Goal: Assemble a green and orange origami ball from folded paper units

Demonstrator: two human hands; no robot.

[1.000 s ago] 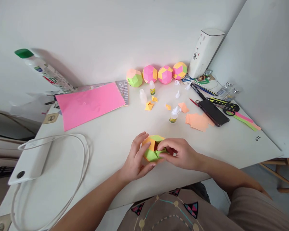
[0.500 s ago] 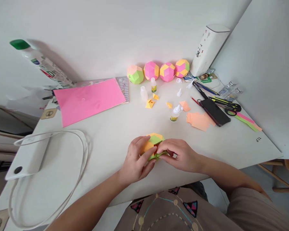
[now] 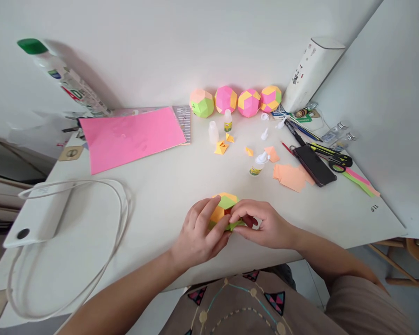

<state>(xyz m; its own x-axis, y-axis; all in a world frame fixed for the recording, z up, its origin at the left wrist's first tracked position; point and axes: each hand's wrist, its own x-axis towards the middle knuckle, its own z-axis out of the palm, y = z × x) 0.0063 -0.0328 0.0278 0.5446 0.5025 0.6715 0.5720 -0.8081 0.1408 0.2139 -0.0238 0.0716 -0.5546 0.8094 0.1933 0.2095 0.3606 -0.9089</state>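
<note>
Near the front of the table, both hands are closed on a faceted paper ball (image 3: 226,201) with orange-yellow and green faces. My left hand (image 3: 200,228) wraps its left side, fingers lying over the orange face. On the right side, my right hand (image 3: 260,223) pinches the ball's edge beside a dark gap, through which a reddish inside shows. The ball's underside and the right fingertips are partly hidden. Just beyond stands a small glue bottle (image 3: 256,168) with a white nozzle. Small folded orange paper pieces (image 3: 221,148) lie farther back.
Several finished paper balls (image 3: 226,99) line the wall. Peach paper squares (image 3: 289,177), a black phone (image 3: 316,166) and scissors (image 3: 338,163) lie to the right. Pink paper (image 3: 132,139) lies at left, near a white power adapter (image 3: 42,211) with a looped cable. Two small bottles (image 3: 213,132) stand mid-table.
My left fingers have come down over the ball's front and closed around it. The ball has tilted a little, while my right hand keeps its pinch. The camera view has shifted slightly.
</note>
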